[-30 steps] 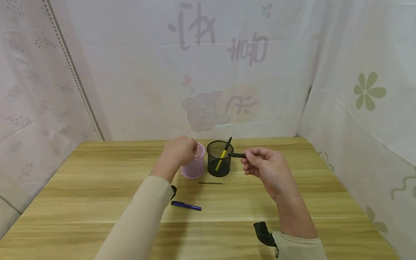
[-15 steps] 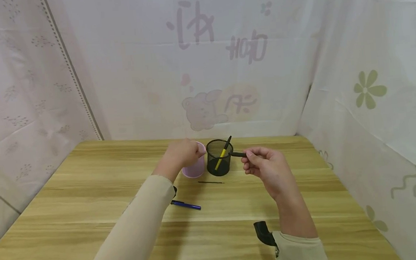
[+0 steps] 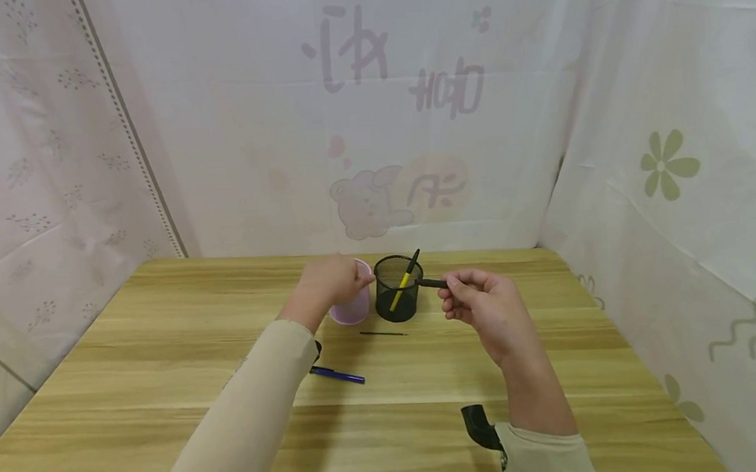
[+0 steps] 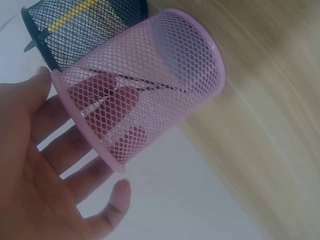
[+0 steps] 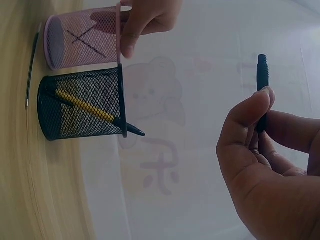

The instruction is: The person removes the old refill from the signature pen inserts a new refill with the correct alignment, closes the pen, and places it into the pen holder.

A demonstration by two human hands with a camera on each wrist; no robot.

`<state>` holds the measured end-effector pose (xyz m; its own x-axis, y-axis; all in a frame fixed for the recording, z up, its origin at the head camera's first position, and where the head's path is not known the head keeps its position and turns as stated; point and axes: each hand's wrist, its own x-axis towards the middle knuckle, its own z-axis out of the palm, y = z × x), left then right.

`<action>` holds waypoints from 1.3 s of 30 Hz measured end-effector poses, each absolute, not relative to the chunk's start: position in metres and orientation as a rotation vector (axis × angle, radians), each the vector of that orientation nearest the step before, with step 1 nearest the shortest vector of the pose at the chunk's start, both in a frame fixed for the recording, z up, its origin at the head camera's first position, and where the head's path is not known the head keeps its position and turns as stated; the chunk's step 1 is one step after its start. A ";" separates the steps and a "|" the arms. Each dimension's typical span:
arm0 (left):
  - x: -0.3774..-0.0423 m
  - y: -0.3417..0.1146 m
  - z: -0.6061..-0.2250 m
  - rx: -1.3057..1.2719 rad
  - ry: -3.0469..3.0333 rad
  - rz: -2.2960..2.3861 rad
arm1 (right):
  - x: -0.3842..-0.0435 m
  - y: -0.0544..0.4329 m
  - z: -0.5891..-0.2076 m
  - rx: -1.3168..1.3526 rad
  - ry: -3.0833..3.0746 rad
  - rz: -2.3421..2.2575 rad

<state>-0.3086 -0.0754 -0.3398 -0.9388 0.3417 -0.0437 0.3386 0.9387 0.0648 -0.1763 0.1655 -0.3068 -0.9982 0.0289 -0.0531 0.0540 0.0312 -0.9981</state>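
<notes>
Pink cup (image 3: 352, 312) is set just L of blk cup (image 3: 385, 303). Crossed dark rods (image 5: 82, 37) are contained in it, nearest L hand (image 3: 328, 279), whose fingers are inserted past rim; grip on rods can't be told thru mesh. R of blk cup, blk pen piece (image 5: 262, 75) is pinched by R hand (image 3: 484, 302), approx. level, pointed L; rear end hidden.

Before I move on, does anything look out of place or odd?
A thin dark rod lies loose on the table near the black cup, looking stray because similar rods cross inside the pink cup. A blue pen also lies loose.
</notes>
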 end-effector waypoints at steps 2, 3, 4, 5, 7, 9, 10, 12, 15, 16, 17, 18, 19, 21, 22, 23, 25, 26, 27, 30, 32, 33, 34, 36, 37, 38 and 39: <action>-0.309 -0.075 -0.340 0.520 3.043 0.098 | -0.176 0.166 -0.307 0.089 2.242 -2.172; -0.309 -0.076 -0.341 0.517 3.044 0.099 | -0.176 0.166 -0.307 0.089 2.241 -2.171; -0.309 -0.076 -0.341 0.515 3.046 0.097 | -0.176 0.166 -0.307 0.088 2.241 -2.171; -0.309 -0.076 -0.341 0.516 3.048 0.100 | -0.176 0.166 -0.307 0.088 2.241 -2.172; -0.310 -0.076 -0.342 0.518 3.055 0.105 | -0.176 0.166 -0.308 0.084 2.240 -2.174; -0.310 -0.076 -0.342 0.520 3.064 0.116 | -0.176 0.166 -0.308 0.082 2.240 -2.177; -0.310 -0.077 -0.343 0.523 3.070 0.124 | -0.176 0.166 -0.308 0.080 2.239 -2.179; -0.311 -0.077 -0.343 0.529 3.081 0.144 | -0.175 0.166 -0.308 0.079 2.240 -2.180; -0.312 -0.077 -0.342 0.533 3.093 0.176 | -0.175 0.166 -0.309 0.078 2.242 -2.180; -0.313 -0.078 -0.341 0.534 3.092 0.186 | -0.175 0.166 -0.309 0.078 2.243 -2.179; -0.313 -0.078 -0.340 0.539 3.098 0.198 | -0.175 0.166 -0.309 0.077 2.244 -2.179; -0.313 -0.078 -0.339 0.546 3.103 0.211 | -0.175 0.166 -0.309 0.076 2.243 -2.180; -0.313 -0.079 -0.337 0.553 3.107 0.216 | -0.176 0.166 -0.310 0.076 2.244 -2.180; -0.313 -0.080 -0.333 0.567 3.116 0.216 | -0.176 0.166 -0.310 0.075 2.245 -2.180; -0.312 -0.080 -0.331 0.576 3.128 0.204 | -0.176 0.166 -0.310 0.074 2.245 -2.181; -0.311 -0.081 -0.328 0.588 3.147 0.179 | -0.176 0.166 -0.310 0.074 2.246 -2.182; -0.309 -0.082 -0.323 0.597 3.172 0.129 | -0.175 0.166 -0.310 0.072 2.246 -2.182; -0.307 -0.082 -0.320 0.602 3.190 0.108 | -0.175 0.165 -0.310 0.071 2.246 -2.182; -0.306 -0.083 -0.317 0.607 3.208 0.090 | -0.175 0.165 -0.310 0.072 2.247 -2.181; -0.300 -0.084 -0.306 0.616 3.260 0.071 | -0.174 0.164 -0.310 0.077 2.249 -2.178; -0.295 -0.085 -0.299 0.611 3.291 0.075 | -0.173 0.164 -0.309 0.079 2.248 -2.178; -0.292 -0.085 -0.296 0.607 3.305 0.081 | -0.173 0.164 -0.309 0.079 2.248 -2.178; -0.290 -0.085 -0.294 0.602 3.318 0.092 | -0.172 0.163 -0.309 0.077 2.247 -2.179; -0.283 -0.085 -0.288 0.593 3.344 0.122 | -0.171 0.163 -0.309 0.074 2.246 -2.181; -0.279 -0.084 -0.286 0.592 3.359 0.131 | -0.171 0.163 -0.309 0.073 2.245 -2.181; -0.275 -0.084 -0.284 0.595 3.374 0.146 | -0.171 0.163 -0.309 0.072 2.244 -2.182; -0.271 -0.084 -0.282 0.602 3.388 0.166 | -0.171 0.162 -0.309 0.071 2.244 -2.182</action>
